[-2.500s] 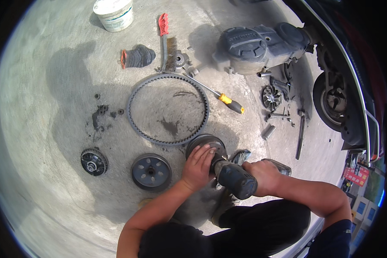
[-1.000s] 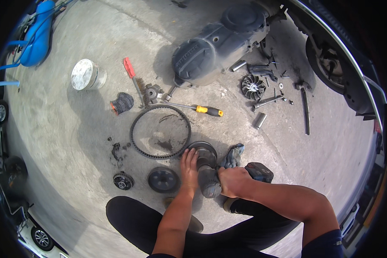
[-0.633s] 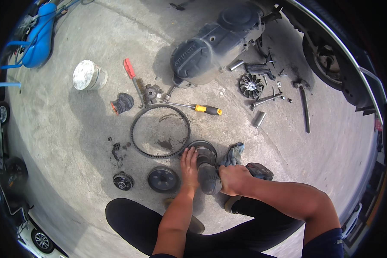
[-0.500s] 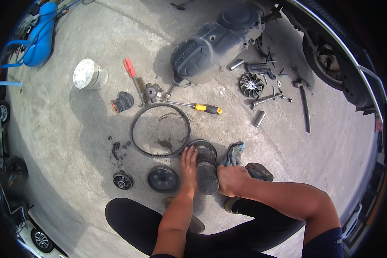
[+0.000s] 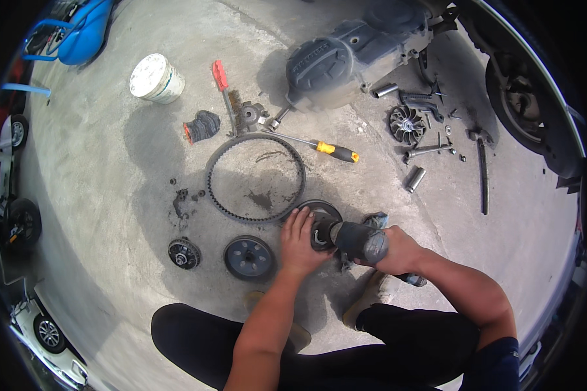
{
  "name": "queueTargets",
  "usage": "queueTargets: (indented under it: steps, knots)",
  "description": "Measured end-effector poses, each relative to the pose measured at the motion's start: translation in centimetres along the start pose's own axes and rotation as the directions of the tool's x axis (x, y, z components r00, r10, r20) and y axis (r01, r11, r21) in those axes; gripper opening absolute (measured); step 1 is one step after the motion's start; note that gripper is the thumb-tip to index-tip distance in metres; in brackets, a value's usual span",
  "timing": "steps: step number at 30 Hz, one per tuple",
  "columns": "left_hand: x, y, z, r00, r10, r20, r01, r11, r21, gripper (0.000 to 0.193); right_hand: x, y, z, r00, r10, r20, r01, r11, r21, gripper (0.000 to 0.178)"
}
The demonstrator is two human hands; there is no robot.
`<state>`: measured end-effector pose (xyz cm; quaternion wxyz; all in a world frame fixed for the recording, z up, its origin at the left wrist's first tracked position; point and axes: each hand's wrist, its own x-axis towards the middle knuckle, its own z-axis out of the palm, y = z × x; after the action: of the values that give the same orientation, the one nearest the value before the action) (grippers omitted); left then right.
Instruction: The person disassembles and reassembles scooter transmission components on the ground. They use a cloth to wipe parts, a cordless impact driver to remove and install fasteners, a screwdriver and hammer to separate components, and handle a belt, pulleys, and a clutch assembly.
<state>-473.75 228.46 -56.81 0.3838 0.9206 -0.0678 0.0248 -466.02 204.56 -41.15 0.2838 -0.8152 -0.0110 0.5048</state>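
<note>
In my right hand (image 5: 401, 251) is a dark cordless impact wrench (image 5: 362, 242), gripped at its handle and leaning to the right. The wrench's nose is over a round dark pulley assembly (image 5: 328, 212) on the concrete; I cannot tell if it touches. My left hand (image 5: 299, 241) grips the near left side of the pulley, fingers over its rim and thumb toward the wrench. A crumpled rag (image 5: 376, 219) is partly hidden behind the wrench. A toothed drive belt (image 5: 210, 186) lies just beyond, and a round dark clutch bell (image 5: 249, 258) lies left of my left wrist.
Further off are a yellow-and-black screwdriver (image 5: 337, 151), a red-handled wire brush (image 5: 220, 75), a glove (image 5: 203, 127) and a white bucket (image 5: 156, 78). A large engine cover (image 5: 323, 68), a fan wheel (image 5: 407, 126) and a hammer (image 5: 483, 169) lie right. A small gear part (image 5: 184, 253) sits left.
The impact wrench has swung right and tilted away from its upright stance over the pulley. My left hand has come further round the pulley. The whole view has shifted slightly.
</note>
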Motion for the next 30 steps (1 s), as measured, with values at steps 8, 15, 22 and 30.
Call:
queueTargets:
  steps: [8, 15, 22, 30]
  knots:
    - [-0.1, 0.0, 0.0, 0.999, 0.050, 0.004, -0.050, 0.997, 0.053, 0.105, 1.5, 5.2, -1.1, 0.986, -0.164, -0.034, 0.166, 0.983, 0.075, 0.067]
    - [0.2, 1.2, -0.7, 0.996, 0.054, 0.071, -0.069, 0.972, 0.227, 0.075, 2.2, 9.1, -2.2, 0.997, 0.058, -0.050, -0.026, 0.878, 0.479, 0.047]
    - [-0.2, 1.0, 0.2, 0.997, 0.076, 0.031, -0.080, 0.981, 0.179, 0.062, 2.3, 14.7, -3.6, 0.988, 0.147, 0.037, -0.123, 0.639, 0.759, 0.032]
    - [0.1, 1.0, 0.6, 0.993, 0.118, 0.003, -0.114, 0.955, 0.272, 0.060, 2.7, 18.5, -3.4, 0.929, 0.229, -0.291, 0.031, 0.733, 0.679, 0.043]
